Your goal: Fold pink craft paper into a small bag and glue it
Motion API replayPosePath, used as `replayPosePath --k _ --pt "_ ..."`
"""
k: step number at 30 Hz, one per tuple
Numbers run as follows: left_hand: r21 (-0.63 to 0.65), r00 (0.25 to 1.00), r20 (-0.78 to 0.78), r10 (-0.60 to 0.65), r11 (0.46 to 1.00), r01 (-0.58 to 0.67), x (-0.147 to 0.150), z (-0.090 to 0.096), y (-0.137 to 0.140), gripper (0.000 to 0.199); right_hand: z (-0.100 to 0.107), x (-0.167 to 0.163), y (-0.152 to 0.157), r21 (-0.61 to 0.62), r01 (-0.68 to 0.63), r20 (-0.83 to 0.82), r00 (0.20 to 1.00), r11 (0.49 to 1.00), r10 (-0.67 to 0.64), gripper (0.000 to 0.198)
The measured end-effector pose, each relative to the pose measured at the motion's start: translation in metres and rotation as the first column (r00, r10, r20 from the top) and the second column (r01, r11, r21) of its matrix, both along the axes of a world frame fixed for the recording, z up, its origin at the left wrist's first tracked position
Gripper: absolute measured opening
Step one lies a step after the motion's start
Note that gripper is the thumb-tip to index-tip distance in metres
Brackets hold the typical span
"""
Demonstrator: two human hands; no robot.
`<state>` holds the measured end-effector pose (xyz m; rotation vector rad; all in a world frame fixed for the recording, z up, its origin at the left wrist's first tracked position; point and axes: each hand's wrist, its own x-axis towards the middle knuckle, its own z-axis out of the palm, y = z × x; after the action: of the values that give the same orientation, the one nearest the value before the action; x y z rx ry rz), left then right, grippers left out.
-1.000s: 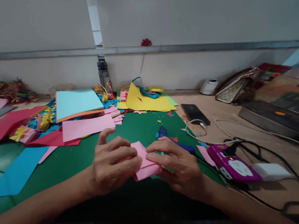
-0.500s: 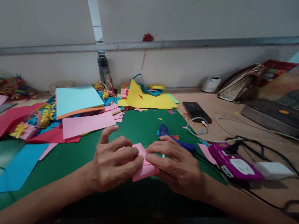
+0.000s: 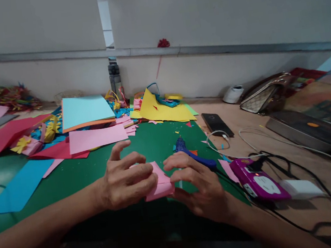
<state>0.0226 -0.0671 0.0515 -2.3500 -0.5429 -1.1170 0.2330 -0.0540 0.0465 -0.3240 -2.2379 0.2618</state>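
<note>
A small folded pink paper box (image 3: 161, 183) is held up over the near edge of the green mat (image 3: 98, 170). My left hand (image 3: 128, 177) grips its left side, with the fingers bent over the top and the index finger raised. At the right edge of the paper, my right hand (image 3: 197, 185) pinches the corner between thumb and a finger, while its other fingers arch above. Just beyond the right hand lies a blue hot glue gun (image 3: 195, 156), its nozzle pointing away from me. The box's underside is hidden.
Coloured paper sheets are piled at the back left, with a light blue sheet (image 3: 86, 108) on top and yellow paper (image 3: 159, 109) beside it. To the right are a phone (image 3: 217, 124), a purple power strip (image 3: 258, 178), loose cables and a bag (image 3: 264, 94).
My right hand's fingers have lifted off the top of the pink box and shifted slightly right to its edge. My left hand keeps nearly the same hold.
</note>
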Motion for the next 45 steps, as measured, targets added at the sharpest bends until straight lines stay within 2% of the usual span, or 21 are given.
replayPosePath --k 8,11,20,24,28,33,39,41,45 --pt "0.022 0.999 0.021 0.024 0.999 -0.025 -0.001 -0.004 0.001 0.010 -0.003 0.002 0.002 0.022 0.078 -0.013 0.997 0.997 -0.078 0.019" --pt "0.012 0.999 0.025 0.030 0.999 -0.030 0.000 -0.004 0.001 0.011 -0.005 0.001 0.004 0.073 0.094 0.024 0.995 0.993 -0.096 0.027" --pt "-0.067 0.996 0.070 0.060 0.996 -0.055 0.007 -0.007 0.002 0.017 -0.008 -0.001 0.006 0.215 0.182 0.056 0.979 0.960 -0.198 0.023" --pt "-0.038 0.997 0.053 0.057 0.998 -0.055 0.007 -0.007 0.003 0.017 -0.009 -0.003 0.004 0.307 0.182 0.079 0.973 0.934 -0.216 0.027" --pt "0.014 0.998 0.017 0.056 0.998 -0.056 0.006 -0.007 0.002 0.013 -0.010 -0.005 0.003 0.342 0.195 0.097 0.966 0.919 -0.241 0.026" --pt "-0.004 0.999 0.006 0.046 0.999 -0.046 0.007 -0.007 0.001 0.014 -0.009 -0.005 0.003 0.318 0.203 0.092 0.966 0.926 -0.243 0.025" --pt "-0.242 0.984 0.140 0.110 0.967 -0.074 0.007 -0.010 0.009 0.011 -0.004 0.001 0.005 0.240 0.250 0.063 0.960 0.938 -0.272 0.022" --pt "-0.253 0.980 0.161 0.115 0.965 -0.072 0.006 -0.010 0.012 0.007 -0.005 0.003 0.007 0.219 0.264 0.037 0.960 0.939 -0.279 0.023" --pt "-0.197 0.987 0.136 0.090 0.978 -0.062 0.002 -0.011 0.014 0.005 -0.006 0.004 0.011 0.192 0.271 0.012 0.960 0.943 -0.279 0.025"
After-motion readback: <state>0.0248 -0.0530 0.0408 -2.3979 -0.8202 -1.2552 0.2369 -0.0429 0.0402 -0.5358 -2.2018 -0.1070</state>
